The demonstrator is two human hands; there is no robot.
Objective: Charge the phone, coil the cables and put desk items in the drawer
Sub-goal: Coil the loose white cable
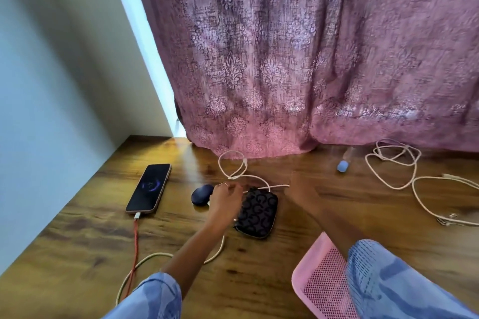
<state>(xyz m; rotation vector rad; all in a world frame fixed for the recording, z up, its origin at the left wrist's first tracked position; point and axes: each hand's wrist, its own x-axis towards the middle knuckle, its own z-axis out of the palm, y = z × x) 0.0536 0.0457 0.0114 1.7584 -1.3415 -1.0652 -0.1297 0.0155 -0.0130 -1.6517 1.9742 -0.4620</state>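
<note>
Phone (149,187) on desk (311,215), cable plugged | pouch (257,212) closed beside left hand (225,199)

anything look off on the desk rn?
Mostly cable mess: a white cable sprawls in loose tangled loops at the right, uncoiled. Another cream cable loops past the patterned pouch. The phone is plugged in, screen lit. No damage visible.

Head-worn wide-angle view, forward and down over the desk (259,280), close.

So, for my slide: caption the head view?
Left hand pinches white cable beside pouch; phone charging.
</note>
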